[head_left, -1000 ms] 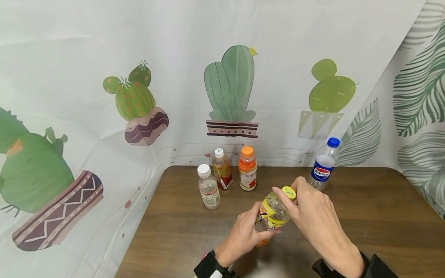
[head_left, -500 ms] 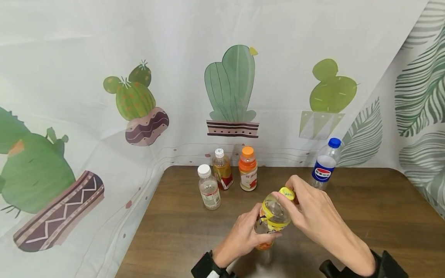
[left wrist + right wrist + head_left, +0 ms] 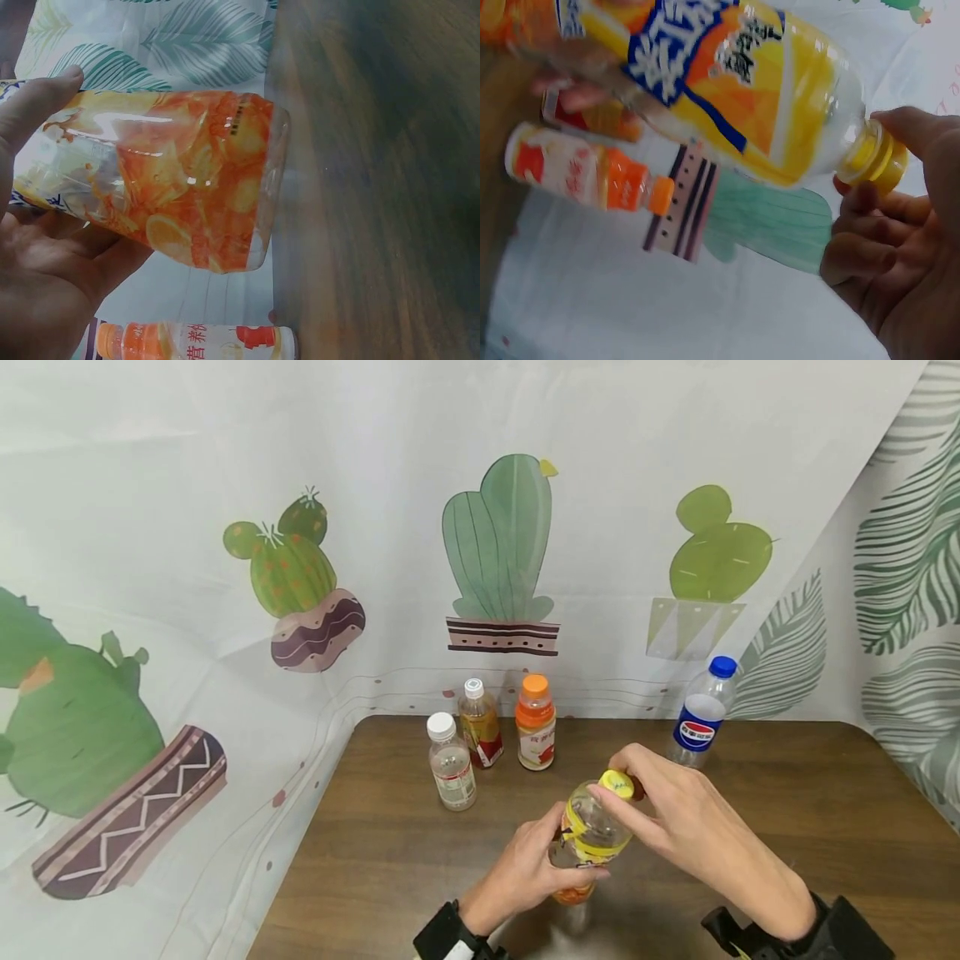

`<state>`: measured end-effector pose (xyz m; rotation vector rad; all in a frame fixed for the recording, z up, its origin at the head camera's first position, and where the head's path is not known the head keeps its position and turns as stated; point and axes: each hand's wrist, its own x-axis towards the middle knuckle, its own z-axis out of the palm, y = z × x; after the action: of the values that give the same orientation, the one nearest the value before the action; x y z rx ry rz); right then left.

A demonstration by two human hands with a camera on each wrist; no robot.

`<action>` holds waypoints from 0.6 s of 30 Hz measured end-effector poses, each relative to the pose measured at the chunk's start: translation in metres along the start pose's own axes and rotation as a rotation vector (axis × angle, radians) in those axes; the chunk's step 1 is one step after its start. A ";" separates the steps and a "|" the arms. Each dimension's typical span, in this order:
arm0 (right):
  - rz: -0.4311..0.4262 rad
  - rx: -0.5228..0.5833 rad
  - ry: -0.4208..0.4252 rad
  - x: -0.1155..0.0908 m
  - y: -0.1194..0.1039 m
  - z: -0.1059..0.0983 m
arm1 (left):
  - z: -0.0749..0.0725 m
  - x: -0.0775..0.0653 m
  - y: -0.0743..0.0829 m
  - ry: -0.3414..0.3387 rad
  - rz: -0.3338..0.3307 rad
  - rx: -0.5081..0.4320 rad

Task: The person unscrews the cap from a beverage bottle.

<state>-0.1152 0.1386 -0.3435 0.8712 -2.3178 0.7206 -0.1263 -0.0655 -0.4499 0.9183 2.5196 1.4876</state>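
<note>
My left hand (image 3: pixel 528 864) grips a clear plastic bottle (image 3: pixel 592 831) round its body. The bottle has a yellow and orange label with orange slices. It leans in the head view, its top toward the upper right. In the left wrist view its base stands out past my thumb and fingers, unheld. My right hand (image 3: pixel 693 827) pinches the yellow cap (image 3: pixel 886 166) between thumb and fingers, and the cap sits on the bottle's neck. The right wrist view shows the bottle's upper half as see-through above the label.
Behind the hands stand a white-capped clear bottle (image 3: pixel 453 772), a bottle of brown drink (image 3: pixel 481 727) and an orange-capped bottle (image 3: pixel 536 735). A blue-capped cola bottle (image 3: pixel 697 727) stands beyond the right hand. A cactus-printed cloth (image 3: pixel 390 527) hangs behind the wooden table (image 3: pixel 360 877).
My right hand and wrist have shifted slightly right and turned, fingers still on the cap. The bottle has come a little lower in view, with more of its orange lower part showing.
</note>
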 end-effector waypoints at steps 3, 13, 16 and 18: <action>0.025 -0.062 0.011 0.002 -0.002 -0.004 | 0.001 0.001 0.000 0.014 -0.012 0.010; 0.293 -0.196 -0.016 0.007 -0.023 -0.010 | 0.000 0.000 -0.002 0.063 -0.014 0.061; 0.352 -0.224 -0.006 0.006 -0.026 -0.005 | 0.001 0.001 -0.001 0.064 -0.030 0.092; 0.373 -0.244 0.012 0.005 -0.026 -0.002 | 0.002 0.001 -0.001 0.072 -0.022 0.137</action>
<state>-0.0992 0.1208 -0.3310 0.3292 -2.5200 0.5693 -0.1272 -0.0640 -0.4515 0.8663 2.7032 1.3812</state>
